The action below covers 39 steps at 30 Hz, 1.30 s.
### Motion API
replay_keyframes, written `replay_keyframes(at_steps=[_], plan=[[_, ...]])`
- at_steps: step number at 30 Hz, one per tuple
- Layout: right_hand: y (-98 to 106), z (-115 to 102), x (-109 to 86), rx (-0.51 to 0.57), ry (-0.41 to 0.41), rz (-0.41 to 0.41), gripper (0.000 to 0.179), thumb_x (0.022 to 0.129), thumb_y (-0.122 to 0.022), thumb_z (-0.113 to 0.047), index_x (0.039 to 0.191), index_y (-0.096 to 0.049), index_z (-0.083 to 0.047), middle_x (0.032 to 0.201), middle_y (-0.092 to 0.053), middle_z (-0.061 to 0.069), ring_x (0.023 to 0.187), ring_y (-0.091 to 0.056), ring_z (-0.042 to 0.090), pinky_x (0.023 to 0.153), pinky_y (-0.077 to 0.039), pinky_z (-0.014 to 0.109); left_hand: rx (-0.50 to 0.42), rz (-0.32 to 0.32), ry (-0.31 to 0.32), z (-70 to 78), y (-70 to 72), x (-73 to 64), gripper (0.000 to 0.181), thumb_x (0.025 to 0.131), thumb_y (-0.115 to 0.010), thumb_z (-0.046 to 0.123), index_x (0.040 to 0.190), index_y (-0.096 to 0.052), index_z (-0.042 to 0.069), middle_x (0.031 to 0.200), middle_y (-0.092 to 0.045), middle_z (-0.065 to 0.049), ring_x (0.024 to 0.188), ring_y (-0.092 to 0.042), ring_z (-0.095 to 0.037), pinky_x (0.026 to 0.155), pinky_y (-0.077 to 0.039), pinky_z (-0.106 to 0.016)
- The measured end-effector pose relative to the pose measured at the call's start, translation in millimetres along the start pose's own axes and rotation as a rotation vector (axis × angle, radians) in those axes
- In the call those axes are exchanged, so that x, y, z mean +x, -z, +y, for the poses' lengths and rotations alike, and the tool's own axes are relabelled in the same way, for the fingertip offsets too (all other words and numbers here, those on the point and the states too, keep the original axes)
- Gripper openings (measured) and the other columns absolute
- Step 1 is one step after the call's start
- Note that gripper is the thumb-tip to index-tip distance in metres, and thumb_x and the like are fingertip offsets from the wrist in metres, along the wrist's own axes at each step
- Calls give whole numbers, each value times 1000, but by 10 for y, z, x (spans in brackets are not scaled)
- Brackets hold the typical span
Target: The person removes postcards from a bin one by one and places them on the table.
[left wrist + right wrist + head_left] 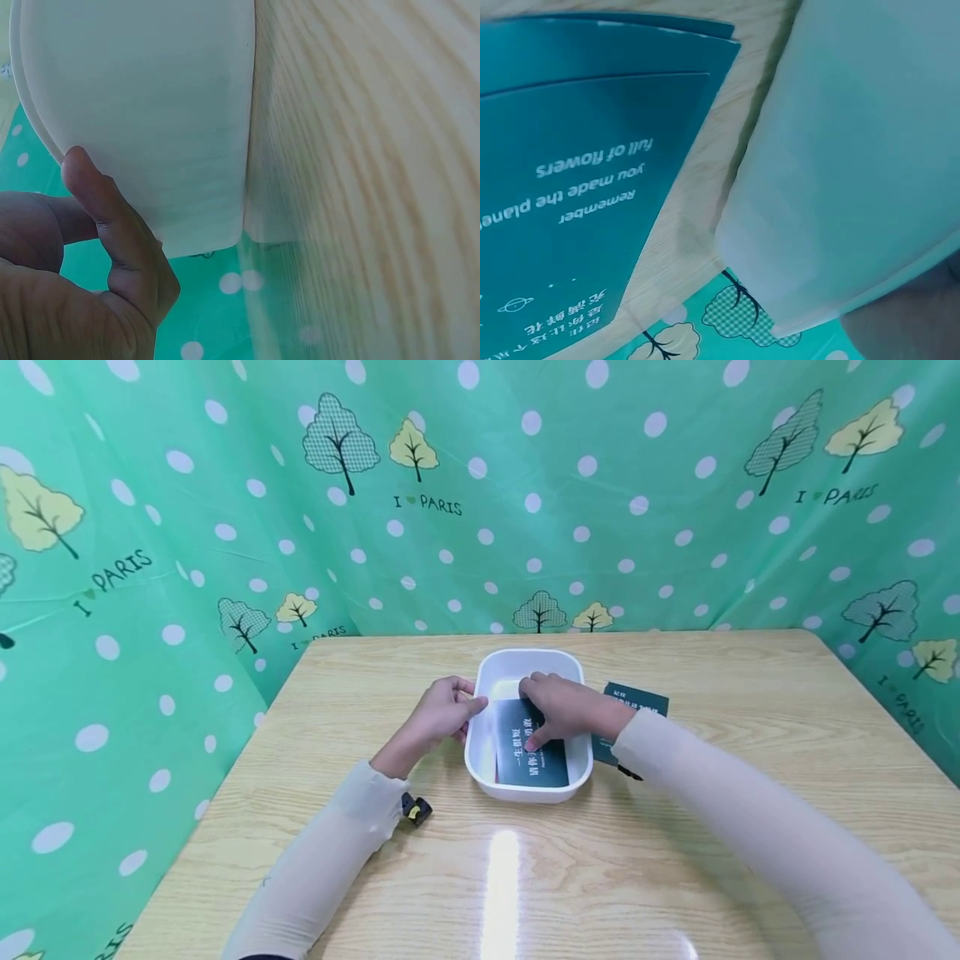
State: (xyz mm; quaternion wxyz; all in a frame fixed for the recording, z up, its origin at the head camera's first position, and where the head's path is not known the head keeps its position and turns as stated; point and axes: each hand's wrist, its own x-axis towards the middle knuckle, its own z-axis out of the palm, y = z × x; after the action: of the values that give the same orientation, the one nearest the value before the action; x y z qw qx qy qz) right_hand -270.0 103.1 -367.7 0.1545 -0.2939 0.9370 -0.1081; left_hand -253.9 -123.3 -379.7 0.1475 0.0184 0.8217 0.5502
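Note:
A white plastic tub [525, 794] stands on the wooden table. My left hand [441, 710] grips its left rim, thumb at the top edge and fingers along the outside. In the left wrist view, a finger rests against the tub's outer wall [165, 112]. Inside the tub lies a dark green card [551, 770] with white printed characters. My right hand [567, 704] reaches in over the right rim and holds this card, its thumb on the printed face and its fingers at the far edge. The right wrist view shows the tub's outer side [855, 135] but hides the fingers.
More dark green cards [637, 695] lie overlapping on the table just right of the tub, partly under my right forearm. In the right wrist view, the top card [592, 165] carries white English and Chinese print. A green patterned curtain [480, 527] hangs behind the table [360, 677].

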Motion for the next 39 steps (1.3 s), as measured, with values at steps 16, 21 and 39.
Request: replay_keyframes(at_steps=[16, 21, 39], plan=[[181, 80, -71, 391, 80, 28, 24, 106, -41, -2, 128, -51, -4, 120, -59, 14, 108, -57, 27, 100, -51, 45, 3, 11, 14, -9, -12, -7, 27, 101, -66, 15, 121, -55, 1, 86, -63, -17, 53, -58, -18, 45, -55, -31], [215, 80, -86, 425, 74, 76, 23, 107, -38, -3, 127, -49, -3, 119, -58, 16, 108, -57, 29, 99, -51, 46, 3, 12, 5, -11, -11, -6, 27, 101, -67, 15, 120, -55, 0, 87, -63, -19, 53, -58, -18, 45, -56, -32], [433, 209, -116, 476, 16, 305, 26, 108, -35, -7, 132, -45, -1, 129, -54, 21, 117, -55, 35, 101, -50, 51, 21, 14, -2, -1, -10, -16, 27, 101, -67, 16, 120, -55, 0, 87, -63, -19, 52, -57, -17, 45, -55, -29]])
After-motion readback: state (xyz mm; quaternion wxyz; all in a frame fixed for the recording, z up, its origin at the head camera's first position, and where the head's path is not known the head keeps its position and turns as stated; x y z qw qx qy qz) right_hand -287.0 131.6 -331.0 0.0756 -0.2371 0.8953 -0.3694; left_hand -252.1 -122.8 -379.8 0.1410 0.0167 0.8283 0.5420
